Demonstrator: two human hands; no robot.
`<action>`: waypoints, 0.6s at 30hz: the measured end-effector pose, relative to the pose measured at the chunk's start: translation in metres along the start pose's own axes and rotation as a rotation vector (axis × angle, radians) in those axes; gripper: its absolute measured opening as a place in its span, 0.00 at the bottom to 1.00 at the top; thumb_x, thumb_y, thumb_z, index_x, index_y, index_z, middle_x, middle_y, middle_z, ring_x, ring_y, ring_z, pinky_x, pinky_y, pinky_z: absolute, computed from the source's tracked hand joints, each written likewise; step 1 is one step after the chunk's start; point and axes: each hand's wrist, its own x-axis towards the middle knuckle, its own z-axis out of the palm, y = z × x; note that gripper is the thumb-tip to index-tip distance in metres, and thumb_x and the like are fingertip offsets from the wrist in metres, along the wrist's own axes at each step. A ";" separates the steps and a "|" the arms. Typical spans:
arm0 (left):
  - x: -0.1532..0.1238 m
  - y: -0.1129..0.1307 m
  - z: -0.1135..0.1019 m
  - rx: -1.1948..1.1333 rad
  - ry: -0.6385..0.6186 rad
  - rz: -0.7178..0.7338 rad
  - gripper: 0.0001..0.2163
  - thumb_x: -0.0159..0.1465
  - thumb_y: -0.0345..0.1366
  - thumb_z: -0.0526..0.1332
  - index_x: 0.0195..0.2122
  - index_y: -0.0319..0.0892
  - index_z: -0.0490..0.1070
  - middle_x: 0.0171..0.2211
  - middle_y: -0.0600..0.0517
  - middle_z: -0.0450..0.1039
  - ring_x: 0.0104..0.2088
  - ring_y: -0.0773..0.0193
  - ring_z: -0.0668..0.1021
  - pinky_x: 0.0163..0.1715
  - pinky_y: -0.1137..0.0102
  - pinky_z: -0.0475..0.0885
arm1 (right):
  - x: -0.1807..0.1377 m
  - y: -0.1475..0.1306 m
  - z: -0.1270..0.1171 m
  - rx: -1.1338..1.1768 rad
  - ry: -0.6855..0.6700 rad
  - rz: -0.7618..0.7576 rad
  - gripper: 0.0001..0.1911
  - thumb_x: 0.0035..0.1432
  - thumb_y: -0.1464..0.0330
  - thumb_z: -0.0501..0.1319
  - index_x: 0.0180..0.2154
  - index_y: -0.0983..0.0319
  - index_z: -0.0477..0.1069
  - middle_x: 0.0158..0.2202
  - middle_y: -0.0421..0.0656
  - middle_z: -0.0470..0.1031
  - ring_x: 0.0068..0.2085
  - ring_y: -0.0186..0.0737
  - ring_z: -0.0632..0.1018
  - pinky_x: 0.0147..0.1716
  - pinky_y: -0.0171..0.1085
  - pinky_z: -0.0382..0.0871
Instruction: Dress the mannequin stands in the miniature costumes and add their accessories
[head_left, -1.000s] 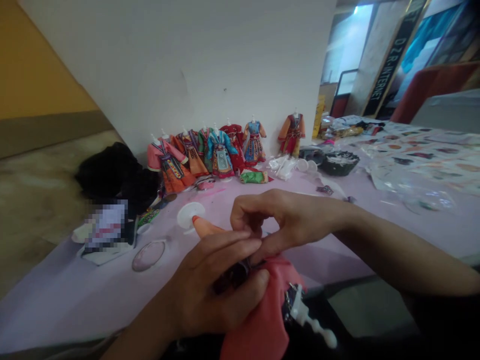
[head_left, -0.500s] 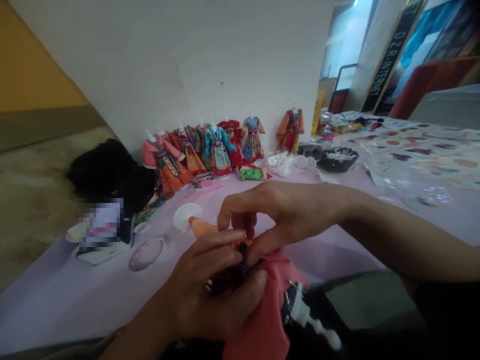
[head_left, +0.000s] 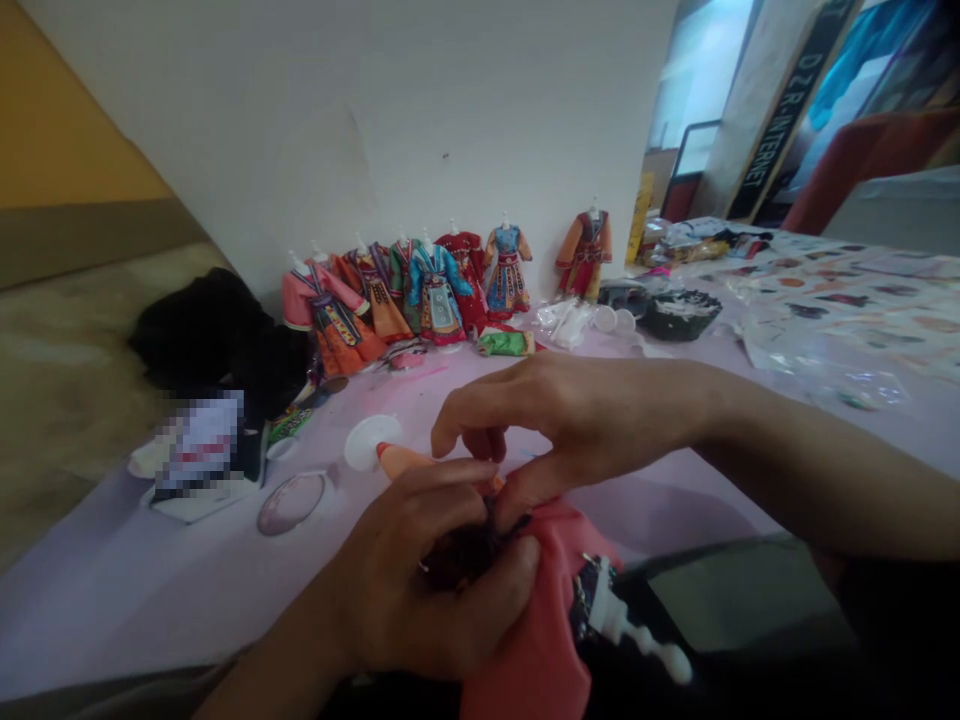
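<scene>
Left hand (head_left: pixel 420 570) closed around a dark hair-like bundle on a doll (head_left: pixel 469 555); fingers wrap over the top, thumb presses in from the near side. Right hand (head_left: pixel 577 425) partly closed above it, fingers curled, thumb reaching down onto the bundle where it meets the pink dress (head_left: pixel 529 610). Can't tell if the right hand has a firm hold.

Doll is held up off the table (head_left: pixel 150 590), over its near edge. The dress hangs below the hands. A peach limb (head_left: pixel 401 460) with a red-orange tip sticks out left from under the left fingers; can't tell which part of the doll it is. A white plastic peg (head_left: pixel 637 630) with a knobbed end sits just right of the dress, below the right forearm, beside a dark beaded trim.

On the table, left of the hands: white disc (head_left: pixel 365 442) just beyond the limb tip, round clear disc (head_left: pixel 291 503) further left. Along the far edge, against the wall, a row of dressed dolls (head_left: pixel 405 290) stands on stands. Near them lie a green garment (head_left: pixel 504 342), white plastic bits (head_left: pixel 570 325) and a dark bowl (head_left: pixel 681 315). Printed sheets (head_left: pixel 847 300) and a clear plastic bag (head_left: pixel 817 370) cover the right side. Black cloth (head_left: pixel 199 330) and a pixelated package (head_left: pixel 199 445) sit off the left edge.
</scene>
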 end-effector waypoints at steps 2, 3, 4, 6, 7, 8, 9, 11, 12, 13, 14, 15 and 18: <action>-0.001 0.000 0.000 0.037 -0.014 0.001 0.09 0.63 0.33 0.67 0.42 0.47 0.69 0.40 0.50 0.82 0.40 0.59 0.86 0.43 0.65 0.85 | 0.000 0.000 0.000 -0.001 -0.003 -0.004 0.15 0.63 0.67 0.68 0.49 0.63 0.71 0.40 0.43 0.77 0.39 0.34 0.77 0.39 0.33 0.68; -0.001 0.001 -0.001 0.058 -0.024 0.004 0.08 0.63 0.34 0.66 0.42 0.46 0.69 0.40 0.49 0.82 0.39 0.59 0.86 0.43 0.66 0.85 | 0.000 0.000 0.000 0.002 -0.004 -0.006 0.14 0.64 0.67 0.68 0.49 0.63 0.71 0.40 0.43 0.77 0.39 0.34 0.77 0.39 0.33 0.68; -0.001 0.001 -0.001 0.076 -0.031 0.012 0.07 0.64 0.34 0.66 0.41 0.46 0.69 0.39 0.49 0.82 0.39 0.59 0.86 0.42 0.66 0.85 | -0.001 0.000 0.000 0.011 -0.006 -0.006 0.13 0.64 0.67 0.68 0.48 0.63 0.71 0.40 0.43 0.78 0.39 0.34 0.77 0.39 0.32 0.68; -0.001 0.001 -0.003 0.098 -0.026 0.026 0.07 0.65 0.34 0.65 0.42 0.46 0.69 0.37 0.49 0.82 0.39 0.60 0.86 0.41 0.67 0.85 | -0.001 0.001 0.001 0.043 -0.016 0.004 0.13 0.64 0.67 0.68 0.48 0.64 0.72 0.40 0.43 0.78 0.39 0.34 0.77 0.38 0.32 0.68; -0.002 0.001 -0.003 0.106 -0.021 0.033 0.07 0.65 0.35 0.64 0.43 0.45 0.69 0.37 0.49 0.82 0.39 0.59 0.86 0.41 0.67 0.85 | -0.002 0.002 0.002 0.069 -0.020 0.009 0.13 0.64 0.67 0.68 0.48 0.64 0.72 0.40 0.43 0.78 0.39 0.34 0.77 0.38 0.32 0.68; -0.002 0.001 -0.004 0.116 -0.022 0.034 0.06 0.65 0.35 0.64 0.43 0.45 0.69 0.37 0.48 0.82 0.39 0.59 0.86 0.41 0.67 0.85 | -0.002 0.004 0.002 0.102 -0.021 0.016 0.13 0.63 0.67 0.68 0.48 0.64 0.72 0.40 0.42 0.78 0.39 0.34 0.77 0.38 0.32 0.68; -0.002 0.001 -0.004 0.127 -0.025 0.035 0.06 0.66 0.35 0.64 0.42 0.45 0.69 0.38 0.48 0.82 0.39 0.59 0.86 0.40 0.67 0.85 | -0.002 0.006 0.004 0.141 -0.020 0.025 0.14 0.63 0.67 0.69 0.48 0.64 0.72 0.40 0.42 0.78 0.39 0.33 0.77 0.38 0.32 0.68; -0.003 0.002 -0.005 0.139 -0.036 0.034 0.04 0.65 0.35 0.64 0.41 0.45 0.70 0.38 0.48 0.82 0.38 0.59 0.85 0.39 0.67 0.85 | -0.003 0.012 0.006 0.230 -0.020 0.052 0.15 0.61 0.67 0.70 0.48 0.63 0.73 0.39 0.41 0.78 0.39 0.33 0.77 0.39 0.32 0.69; -0.003 0.002 -0.005 0.136 -0.045 0.033 0.04 0.65 0.34 0.64 0.40 0.45 0.70 0.37 0.48 0.82 0.38 0.59 0.85 0.38 0.66 0.85 | -0.003 0.016 0.008 0.278 -0.023 0.067 0.15 0.61 0.66 0.70 0.48 0.63 0.73 0.38 0.40 0.78 0.39 0.33 0.78 0.38 0.31 0.70; -0.003 0.003 -0.006 0.128 -0.043 0.031 0.04 0.65 0.33 0.64 0.40 0.45 0.70 0.37 0.49 0.81 0.37 0.60 0.85 0.38 0.66 0.85 | -0.003 0.020 0.010 0.326 -0.027 0.082 0.16 0.61 0.66 0.71 0.48 0.63 0.73 0.37 0.40 0.78 0.39 0.33 0.78 0.38 0.31 0.70; -0.003 0.003 -0.006 0.119 -0.040 0.026 0.04 0.64 0.32 0.64 0.39 0.45 0.70 0.37 0.49 0.81 0.37 0.60 0.85 0.38 0.66 0.85 | -0.003 0.023 0.012 0.371 -0.031 0.096 0.16 0.61 0.66 0.71 0.48 0.63 0.73 0.37 0.40 0.78 0.38 0.33 0.78 0.38 0.31 0.71; -0.003 0.003 -0.006 0.112 -0.039 0.021 0.05 0.64 0.31 0.64 0.39 0.45 0.70 0.38 0.50 0.82 0.37 0.60 0.85 0.38 0.66 0.85 | -0.004 0.026 0.014 0.412 -0.033 0.105 0.16 0.61 0.66 0.71 0.48 0.64 0.73 0.36 0.40 0.77 0.38 0.33 0.78 0.38 0.31 0.71; -0.002 0.003 -0.006 0.094 -0.050 0.007 0.05 0.63 0.29 0.64 0.38 0.45 0.70 0.38 0.50 0.82 0.37 0.60 0.85 0.37 0.68 0.85 | -0.007 0.033 0.019 0.497 -0.020 0.117 0.16 0.61 0.66 0.70 0.48 0.65 0.73 0.35 0.40 0.77 0.36 0.32 0.78 0.38 0.32 0.73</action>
